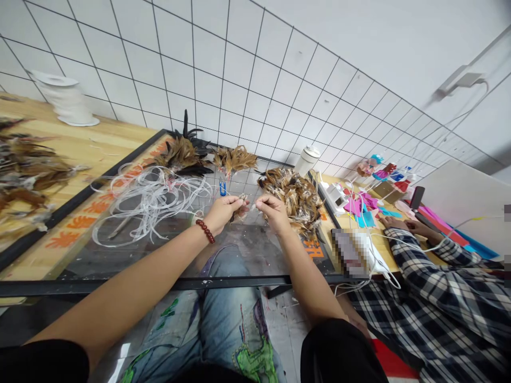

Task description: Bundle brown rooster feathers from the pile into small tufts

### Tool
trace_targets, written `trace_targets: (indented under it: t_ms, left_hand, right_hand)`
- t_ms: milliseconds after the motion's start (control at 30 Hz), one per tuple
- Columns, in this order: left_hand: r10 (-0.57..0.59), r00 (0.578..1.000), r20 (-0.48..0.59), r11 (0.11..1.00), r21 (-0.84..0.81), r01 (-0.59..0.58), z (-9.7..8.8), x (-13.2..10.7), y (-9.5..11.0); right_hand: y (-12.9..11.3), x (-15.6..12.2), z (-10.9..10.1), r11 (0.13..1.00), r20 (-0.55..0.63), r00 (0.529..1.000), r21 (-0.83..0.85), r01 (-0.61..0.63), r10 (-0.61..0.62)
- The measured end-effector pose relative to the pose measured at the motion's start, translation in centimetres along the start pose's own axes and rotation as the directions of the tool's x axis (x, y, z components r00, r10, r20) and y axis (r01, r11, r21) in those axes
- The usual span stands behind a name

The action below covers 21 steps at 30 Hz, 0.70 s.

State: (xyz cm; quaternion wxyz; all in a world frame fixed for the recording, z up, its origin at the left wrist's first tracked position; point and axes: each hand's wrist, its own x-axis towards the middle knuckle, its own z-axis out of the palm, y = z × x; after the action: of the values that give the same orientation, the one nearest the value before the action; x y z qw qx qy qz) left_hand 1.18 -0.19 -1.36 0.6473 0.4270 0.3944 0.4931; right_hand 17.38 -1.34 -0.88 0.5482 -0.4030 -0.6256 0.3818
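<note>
My left hand (222, 214), with a reddish-brown bead bracelet at the wrist, is closed in a pinch on a small brown feather (240, 216) above the glass-topped table. My right hand (273, 210) is just beside it, thumb and fingertips pressed together. Something pale and wispy shows between the two hands, too small to name. Beyond my left hand lie a small blue tool (222, 187) and a brown feather bunch (233, 158). A larger heap of brown feathers (295, 197) sits just past my right hand.
Loops of clear cord (149, 205) spread at the left, before a bunch with black feathers (181, 154). More feathers (27, 175) and a white spool (67, 101) lie farther left. A white bottle (307, 159), power strip (334, 198) and co-worker's hands (393, 223) are at the right.
</note>
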Motion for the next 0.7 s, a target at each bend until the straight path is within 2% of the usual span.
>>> trace_targets:
  t_ms: [67,167,367,467,533,567,633,700]
  left_hand:
    - [-0.055,0.998,0.043,0.998,-0.021,0.056,0.2,-0.3,0.1]
    - [-0.066,0.992,0.11,0.998,-0.01,0.068,0.5,-0.8,0.3]
    - [-0.084,0.989,0.121,0.996,0.03,0.081,0.6,-1.0,0.3]
    - [-0.047,0.991,0.125,0.998,0.044,0.042,0.5,-0.9,0.4]
    - [-0.034,0.993,0.115,0.998,0.053,0.028,0.5,-0.8,0.4]
    - [-0.032,0.993,0.116,0.998,0.06,0.025,0.5,-0.8,0.4]
    - [-0.03,0.99,0.135,0.997,0.079,0.019,0.4,-0.7,0.3]
    - [-0.034,0.987,0.156,0.995,0.101,0.018,0.4,-0.7,0.2]
  right_hand:
    - [-0.2,-0.2,0.3,0.99,-0.014,0.998,-0.127,0.06,-0.062]
    - [-0.3,-0.4,0.8,0.96,-0.078,0.988,-0.257,0.106,-0.13]
    - [-0.2,-0.6,0.9,0.942,-0.07,0.985,-0.311,0.129,-0.158]
    - [0.1,-0.4,0.7,0.969,-0.111,0.988,-0.236,0.078,-0.107]
    - [0.4,-0.1,0.6,0.995,-0.157,0.988,-0.095,-0.03,0.015]
    - [0.6,0.0,0.5,0.995,-0.149,0.984,-0.005,-0.101,0.099]
    - [0.8,0.2,0.6,0.965,-0.061,0.97,0.138,-0.225,0.235]
    - [0.9,0.3,0.6,0.95,0.007,0.967,0.186,-0.251,0.255]
